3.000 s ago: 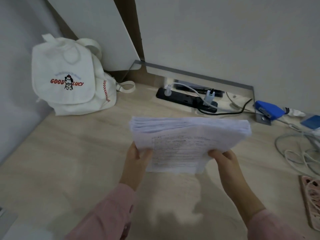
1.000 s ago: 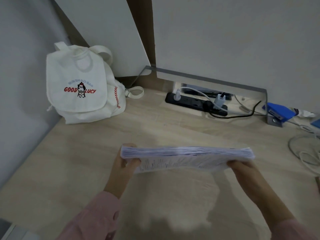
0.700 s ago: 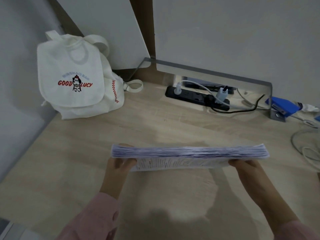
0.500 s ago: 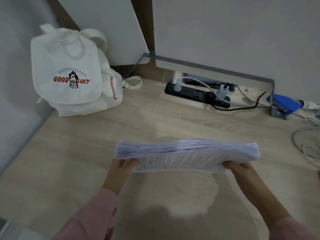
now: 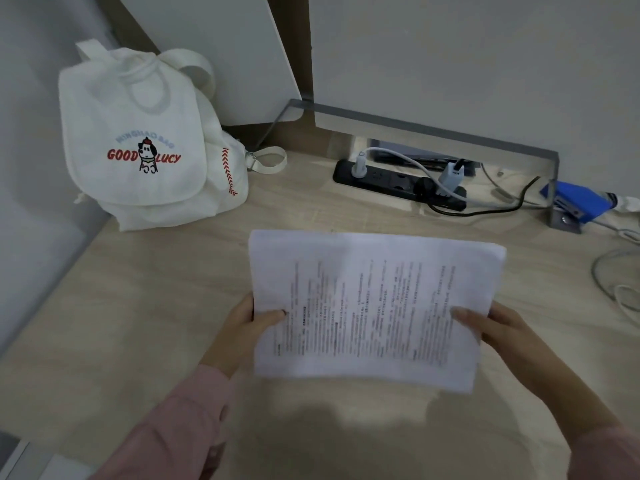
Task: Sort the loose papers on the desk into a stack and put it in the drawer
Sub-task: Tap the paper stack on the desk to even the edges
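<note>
Head view is showing both hands gripping one stack (image 5: 374,306) of printed papers above the desk (image 5: 156,306). Left hand (image 5: 242,327) is pinching the stack's left edge, with the thumb lying on the top sheet and the fingers hidden underneath. Right hand (image 5: 495,330) is clamping the right edge in the same way, thumb on top, fingers out of sight below. Pink sleeves are covering both forearms. The stack is facing the camera with its printed side up, long edges running left to right, and its text is reading sideways and blurring. A shadow is falling on the desk below the papers; whether the stack is touching the desk cannot be told.

Beyond the stack, a black power strip (image 5: 398,183) is lying near the wall, with a white plug, a white charger and a black cable sitting in it. A white bag (image 5: 149,147) printed GOOD LUCY is leaning in the far left corner. A blue stapler (image 5: 578,206) is resting at the far right, beside a grey metal frame (image 5: 433,128). Pale cables (image 5: 616,282) are coiling at the right edge.
</note>
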The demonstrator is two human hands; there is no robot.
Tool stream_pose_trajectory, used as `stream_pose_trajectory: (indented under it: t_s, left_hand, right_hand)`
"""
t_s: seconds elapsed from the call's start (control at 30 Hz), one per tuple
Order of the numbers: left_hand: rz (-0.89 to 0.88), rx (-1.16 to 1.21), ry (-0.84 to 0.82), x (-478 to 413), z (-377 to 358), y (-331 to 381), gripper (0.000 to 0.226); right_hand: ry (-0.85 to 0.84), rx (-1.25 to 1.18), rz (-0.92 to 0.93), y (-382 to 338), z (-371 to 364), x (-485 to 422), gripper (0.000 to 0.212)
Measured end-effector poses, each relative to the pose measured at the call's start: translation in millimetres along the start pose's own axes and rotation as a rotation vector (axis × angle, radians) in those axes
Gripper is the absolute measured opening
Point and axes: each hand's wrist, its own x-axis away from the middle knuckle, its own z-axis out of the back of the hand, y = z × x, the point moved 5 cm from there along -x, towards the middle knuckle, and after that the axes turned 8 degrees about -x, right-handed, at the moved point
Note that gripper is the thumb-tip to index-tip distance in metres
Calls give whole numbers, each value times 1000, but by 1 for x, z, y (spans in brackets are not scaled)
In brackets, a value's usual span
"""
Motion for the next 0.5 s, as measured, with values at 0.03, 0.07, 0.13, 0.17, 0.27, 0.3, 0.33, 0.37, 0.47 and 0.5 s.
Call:
stream_pose_trajectory:
  t_s: [0.03,0.07,0.13,0.17,0.27,0.3,0.33,0.37,0.47,0.5]
  left_hand:
    - [56,57,-37,0,2,-3,18]
    - [144,127,-73,0,3,-9,18]
    - [350,286,-117,3,5,-30,29]
    - [418,364,-115,6,5,-38,36]
    - [466,648,-61,13,0,-51,59]
    - [450,788,-57,15,-3,-50,66]
    - [422,897,-50,16,-7,-45,68]
    - [380,941,-38,15,-10,-41,67]
    - [286,733,31,10,-24,-28,47]
    - [282,642,55,9,-29,-23,40]
  right_hand:
    - [-9,6,-30,1,-1,1,28]
    - [-18,7,-61,4,-3,3,26]
    - [-15,-55,-133,15,-7,7,26]
    - [-4,-125,-170,21,-9,8,27]
    - [40,-362,-244,38,-15,15,29]
    - [50,-417,-250,42,-17,16,31]
    - [52,-454,-251,46,-20,18,33]
    - [49,-476,-248,50,-24,20,35]
    - [16,-508,-248,57,-42,25,39]
    - [3,-520,-253,59,-49,27,40]
